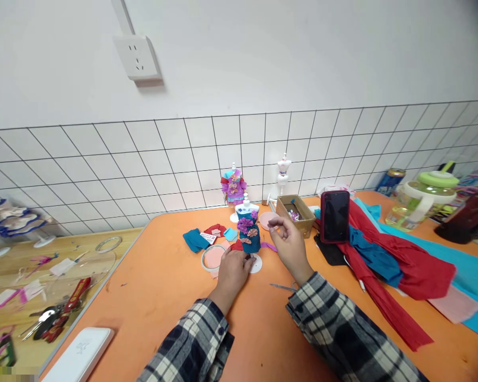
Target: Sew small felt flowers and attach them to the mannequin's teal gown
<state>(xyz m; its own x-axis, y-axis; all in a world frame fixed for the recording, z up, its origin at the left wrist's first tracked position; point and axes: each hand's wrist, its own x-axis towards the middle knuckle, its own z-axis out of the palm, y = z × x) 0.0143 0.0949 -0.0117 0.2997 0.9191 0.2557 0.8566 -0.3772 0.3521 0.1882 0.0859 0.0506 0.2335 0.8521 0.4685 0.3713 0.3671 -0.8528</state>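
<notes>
A miniature dress mannequin (248,233) in a dark teal paper dress with purple and orange-pink flowers stands upright on a round white base (256,265). My left hand (231,273) is closed at the foot of this mannequin, its fingertips at the base and lower hem. To the right of the dress, my right hand (289,244) is raised with thumb and fingers drawn together; whatever they pinch is too small to make out. Behind stands a second mannequin (234,185) in a purple ruffled dress. A bare white mannequin (283,172) is by the wall.
Paper scraps (195,240) and a tape roll (205,265) lie to the left. Scissors (282,287) rest below my right hand. On the right are a small box (305,225), a propped phone (335,216), red crepe paper (426,270) and a jug (406,207). A power bank (79,353) sits front left.
</notes>
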